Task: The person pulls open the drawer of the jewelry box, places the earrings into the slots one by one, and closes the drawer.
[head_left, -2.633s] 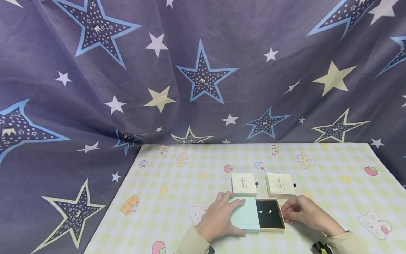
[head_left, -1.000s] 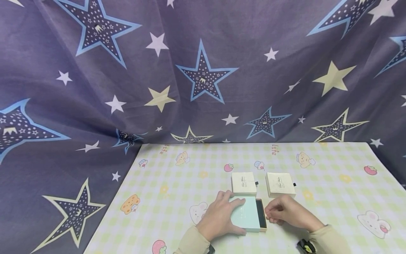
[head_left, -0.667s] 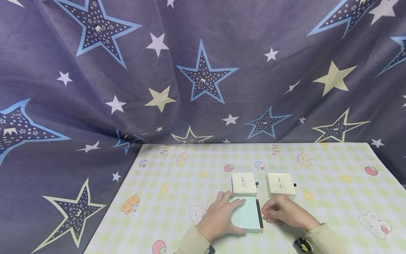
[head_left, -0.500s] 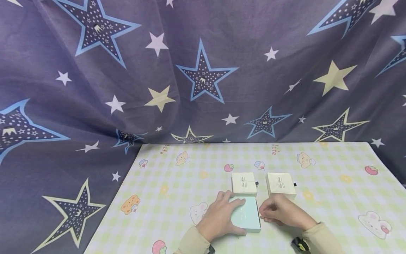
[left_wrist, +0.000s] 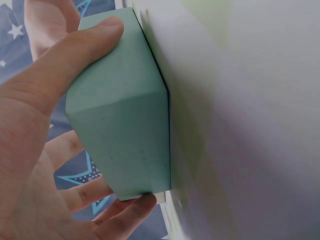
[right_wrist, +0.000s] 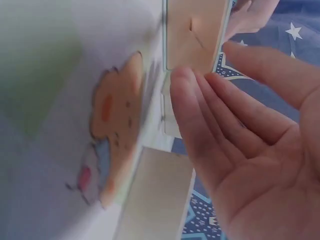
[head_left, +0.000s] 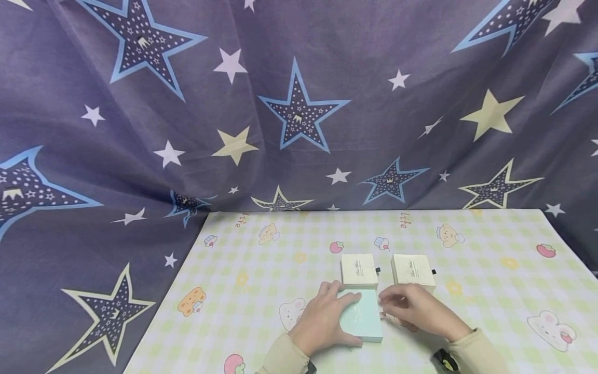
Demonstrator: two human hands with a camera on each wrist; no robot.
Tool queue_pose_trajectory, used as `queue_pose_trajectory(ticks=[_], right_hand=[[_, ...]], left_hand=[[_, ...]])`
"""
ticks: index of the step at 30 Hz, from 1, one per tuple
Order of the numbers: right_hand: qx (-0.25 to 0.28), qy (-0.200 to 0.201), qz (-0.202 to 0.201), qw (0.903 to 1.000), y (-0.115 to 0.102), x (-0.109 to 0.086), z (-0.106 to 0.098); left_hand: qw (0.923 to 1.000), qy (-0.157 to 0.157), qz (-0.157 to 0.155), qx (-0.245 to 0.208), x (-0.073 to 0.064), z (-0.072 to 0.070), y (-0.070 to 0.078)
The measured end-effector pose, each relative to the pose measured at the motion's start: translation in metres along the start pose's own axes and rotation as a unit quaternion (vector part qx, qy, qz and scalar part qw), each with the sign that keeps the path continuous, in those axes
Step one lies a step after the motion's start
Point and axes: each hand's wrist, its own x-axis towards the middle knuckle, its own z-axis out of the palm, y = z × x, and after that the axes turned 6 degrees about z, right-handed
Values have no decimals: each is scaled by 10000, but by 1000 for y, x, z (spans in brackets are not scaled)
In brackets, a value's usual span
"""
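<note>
A mint-green jewelry box point(head_left: 369, 319) lies flat on the table, its drawer flush inside the sleeve. My left hand point(head_left: 322, 318) grips it from the left; in the left wrist view the thumb presses one side of the box point(left_wrist: 120, 135) and a fingertip the opposite side. My right hand point(head_left: 418, 310) is just beside the box's right end, holding nothing. In the right wrist view its fingers point(right_wrist: 187, 102) are extended near the tan drawer front point(right_wrist: 196, 30), which shows a small slit. Whether they touch it I cannot tell.
Two cream boxes with black pull tabs stand behind: the left cream box point(head_left: 358, 271) right against the green one, the right cream box point(head_left: 413, 270) beyond my right hand. A checked tablecloth point(head_left: 243, 322) covers the table. A starry curtain point(head_left: 299, 171) hangs at the back.
My right hand has moved left, pushing the black-lined drawer with its two small earrings into the sleeve. Its fingers have since loosened from the drawer front. My left hand has stayed put.
</note>
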Motion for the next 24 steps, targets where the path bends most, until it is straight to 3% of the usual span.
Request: queue_pose_trajectory(ticks=[5,11,24], right_hand=[[-470,328,-344,9978,-5,-3,1],[-1335,504,-819,9864,-8,-6,9],[-1422,539,-351,9878,-14,-10,27]], left_hand=[[10000,-2,8,25,0,-1,0],[10000,-21,25,-4,0,-1,1],[10000,34,42,-15,0,0,0]])
